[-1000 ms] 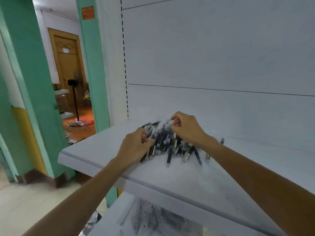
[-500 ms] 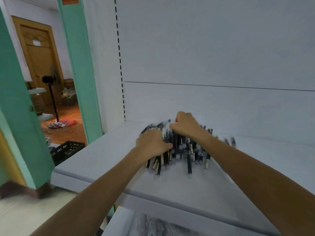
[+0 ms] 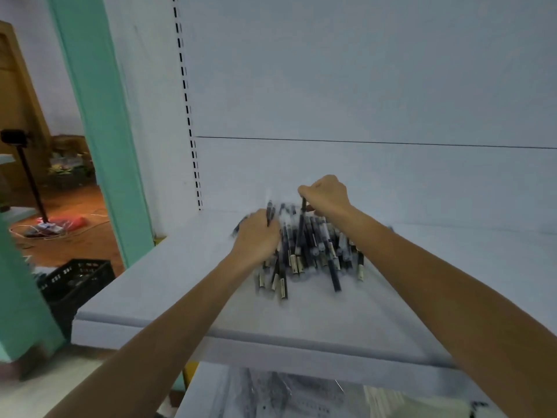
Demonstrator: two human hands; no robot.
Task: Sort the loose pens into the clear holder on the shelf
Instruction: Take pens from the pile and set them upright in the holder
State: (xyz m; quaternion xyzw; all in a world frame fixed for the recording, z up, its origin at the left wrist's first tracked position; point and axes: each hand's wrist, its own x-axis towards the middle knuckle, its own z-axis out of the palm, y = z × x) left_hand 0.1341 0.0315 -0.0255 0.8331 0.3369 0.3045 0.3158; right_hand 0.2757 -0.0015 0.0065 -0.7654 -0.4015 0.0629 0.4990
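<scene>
– Moved since earlier?
– Lifted from pen pile [image 3: 316,254] beneath fingers: left hand [image 3: 256,236] gripping one pen [image 3: 269,213], right hand [image 3: 327,196] beyond pinching another pen [image 3: 300,230] upright.
– Holder?
– Cannot tell; nothing recognisable beyond fingertips. Sorting barely begun.

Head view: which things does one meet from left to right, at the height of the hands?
Black tripod pole, teal painted pillar, white slotted shelf upright, left hand gripping dark pens, right hand pinching one dark pen.
</scene>
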